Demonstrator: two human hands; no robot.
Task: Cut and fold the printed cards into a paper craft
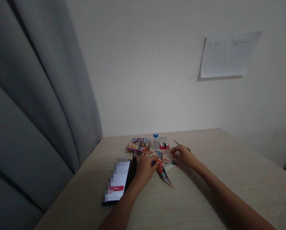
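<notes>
My left hand (146, 164) is closed on a colourful printed sheet of paper (164, 175), whose folded pointed end sticks out toward me on the table. To its right, my right hand (182, 155) has its thumb and fingers drawn together in a pinch. Whatever lies between those fingertips is too small to make out. Between the hands are another printed piece (165, 158) and a pale sheet (170, 166), partly covered. A thin pointed metal tool (176, 142) shows behind the right hand, which hides part of it.
A phone (119, 180) with a lit screen lies left of my left arm. Behind the hands are a stack of picture booklets (139, 145), a white bottle with a blue cap (155, 141) and a small red box (164, 145). The wall and a grey curtain (49, 80) bound the table.
</notes>
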